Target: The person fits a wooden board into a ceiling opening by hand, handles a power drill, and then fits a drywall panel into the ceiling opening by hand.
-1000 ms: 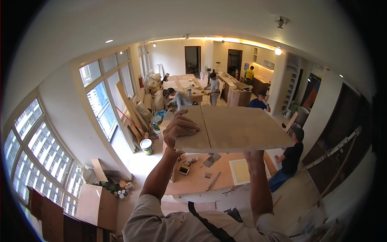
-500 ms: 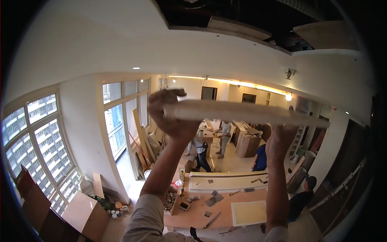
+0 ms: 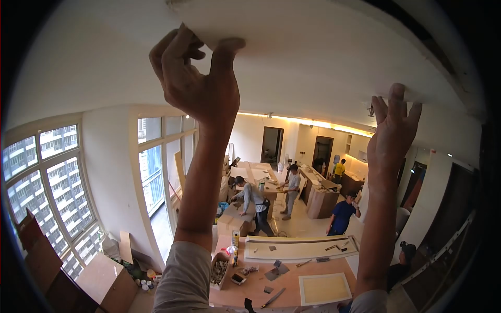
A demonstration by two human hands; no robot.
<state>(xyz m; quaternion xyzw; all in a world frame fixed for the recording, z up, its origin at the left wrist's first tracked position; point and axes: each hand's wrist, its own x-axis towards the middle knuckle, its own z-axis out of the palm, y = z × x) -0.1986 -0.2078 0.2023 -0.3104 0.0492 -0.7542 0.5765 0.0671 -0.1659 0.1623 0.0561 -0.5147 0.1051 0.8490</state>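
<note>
A pale flat panel (image 3: pixel 297 44) is raised overhead against the ceiling, its underside facing me. My left hand (image 3: pixel 201 86) grips its near left corner, thumb on the underside and the other fingers curled at the edge. Beneath the panel's right end, my right hand (image 3: pixel 392 130) reaches up with fingers apart, their tips pressed to the surface. A dark gap (image 3: pixel 417 31) shows along the panel's far right side. Whatever lies above the panel is mostly hidden.
Below is a wooden worktop (image 3: pixel 235 295) with a knife (image 3: pixel 273 298), a cream framed panel (image 3: pixel 324 289), a box of small parts (image 3: pixel 219 271) and a tube (image 3: pixel 235 241). Several people are beyond it, one in dark blue (image 3: pixel 343 216). A ladder (image 3: pixel 438 255) leans at right.
The panel has gone up from in front of me to the ceiling, covering most of the dark opening. Both hands rose with it, and the right fingers are now spread under it.
</note>
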